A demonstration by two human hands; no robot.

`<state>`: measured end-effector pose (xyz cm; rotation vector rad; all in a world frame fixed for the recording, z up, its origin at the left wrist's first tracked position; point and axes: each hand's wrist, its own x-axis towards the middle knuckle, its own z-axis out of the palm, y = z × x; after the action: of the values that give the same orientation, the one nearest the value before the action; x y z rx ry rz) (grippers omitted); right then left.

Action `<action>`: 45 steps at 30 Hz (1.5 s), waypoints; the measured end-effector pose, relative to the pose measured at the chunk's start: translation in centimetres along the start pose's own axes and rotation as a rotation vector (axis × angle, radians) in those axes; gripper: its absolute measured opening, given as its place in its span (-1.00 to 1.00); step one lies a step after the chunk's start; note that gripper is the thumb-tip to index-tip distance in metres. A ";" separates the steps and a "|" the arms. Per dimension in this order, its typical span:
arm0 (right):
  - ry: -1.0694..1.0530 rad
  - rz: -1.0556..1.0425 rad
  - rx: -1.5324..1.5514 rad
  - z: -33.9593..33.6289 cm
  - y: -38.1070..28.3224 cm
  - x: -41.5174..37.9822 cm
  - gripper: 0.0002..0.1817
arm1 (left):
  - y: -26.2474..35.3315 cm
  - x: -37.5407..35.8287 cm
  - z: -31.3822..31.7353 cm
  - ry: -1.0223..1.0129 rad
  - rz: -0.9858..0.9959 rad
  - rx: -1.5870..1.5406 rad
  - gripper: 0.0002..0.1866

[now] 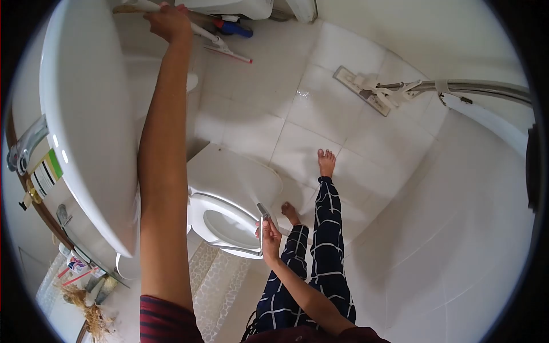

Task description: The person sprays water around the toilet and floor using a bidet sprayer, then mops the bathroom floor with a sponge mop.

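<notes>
My left hand (pixel 168 23) reaches to the top left, its fingers closed around the white handle of a squeegee (pixel 229 54); a beige stick (pixel 128 9) lies beside it. Lower down, my right hand (pixel 269 240) is closed on a silver sprayer (pixel 262 210) with a thin metal hose. It is just over the right side of the toilet seat (pixel 197 214). Water mist or spray cannot be made out clearly. A blue-and-red handle (pixel 236 28) shows just right of my left hand.
A white sink (pixel 86 114) fills the left side. A flat mop (pixel 363 91) lies on the tiled floor (pixel 251 120) at upper right. My bare feet (pixel 326 164) stand on the tiles. Bottles and dried flowers (pixel 91 308) are at lower left.
</notes>
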<state>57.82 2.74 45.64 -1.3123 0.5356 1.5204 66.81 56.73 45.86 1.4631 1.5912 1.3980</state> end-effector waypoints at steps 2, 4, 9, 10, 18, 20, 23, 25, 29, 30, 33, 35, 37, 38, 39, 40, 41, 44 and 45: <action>0.001 0.026 0.004 -0.1 0.3 0.4 -0.55 | 0.7 0.5 0.3 0.110 0.032 -0.010 -0.74; 0.003 0.043 -0.014 -0.2 0.2 0.5 -0.56 | 0.1 1.5 0.1 0.161 0.092 0.073 -0.73; 0.018 0.071 -0.029 -0.5 0.5 0.9 -0.55 | 0.0 2.1 0.4 0.089 0.093 -0.143 -0.58; 0.002 0.077 -0.017 -0.7 0.6 1.0 -0.55 | 0.0 2.4 0.3 0.049 0.083 -0.231 -0.46; 0.008 0.114 -0.063 -1.0 0.3 1.2 -0.59 | -1.3 3.3 0.7 0.049 0.008 -0.045 -0.21; 0.016 0.083 -0.047 -0.6 0.1 1.2 -0.62 | -3.2 1.6 -0.3 0.066 -0.040 -0.095 -0.13; 0.064 0.037 0.062 0.6 -2.2 1.5 -0.65 | -2.7 -11.2 -6.3 -0.338 0.038 0.165 -0.72; 0.014 0.021 0.132 1.7 -3.2 1.9 -0.64 | -4.0 -22.0 -13.7 -0.637 -0.128 0.646 -0.72; -0.061 -0.010 0.183 5.6 -3.7 2.5 -0.64 | -1.6 -38.9 -33.2 -0.637 -0.897 0.523 -0.46; -0.066 -0.012 0.174 7.1 -3.8 2.4 -0.65 | -0.6 -41.0 -37.9 -0.634 -1.038 0.548 -0.42; -0.179 0.059 0.127 10.9 -2.8 1.6 -0.65 | -2.2 -46.2 -51.2 -0.727 -0.796 0.675 -0.47; -0.267 0.058 0.134 12.6 -1.2 0.6 -0.60 | 0.2 -45.6 -54.8 -0.774 -0.703 1.012 -0.65; -0.322 0.002 0.098 13.6 -0.9 -1.1 -0.62 | 1.7 -45.1 -57.2 -0.792 -0.495 1.038 -0.70; -0.341 -0.036 0.074 13.6 -0.3 -1.9 -0.63 | 2.5 -45.0 -58.4 -0.798 -0.391 1.054 -0.72; -0.296 -0.102 0.045 13.1 -0.1 -2.7 -0.65 | 3.6 -44.5 -58.3 -0.756 -0.338 1.062 -0.74; -0.254 -0.171 0.015 12.2 -0.3 -3.3 -0.66 | 4.6 -43.8 -57.2 -0.709 -0.285 1.070 -0.77; -0.207 -0.247 -0.033 10.2 -0.2 -3.0 -0.69 | 5.2 -43.3 -56.1 -0.662 -0.235 1.077 -0.79; 0.112 -0.376 -0.035 5.3 -1.6 -3.2 -0.73 | 5.6 -42.8 -51.1 -0.602 -0.047 0.898 -0.81; 0.167 -0.405 -0.054 3.0 -1.7 -2.6 -0.74 | 5.0 -43.4 -49.7 -0.637 -0.023 0.865 -0.82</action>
<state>57.61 4.84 49.40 -1.4940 0.3084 1.1050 34.55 -0.33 55.09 2.0550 1.8034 0.0978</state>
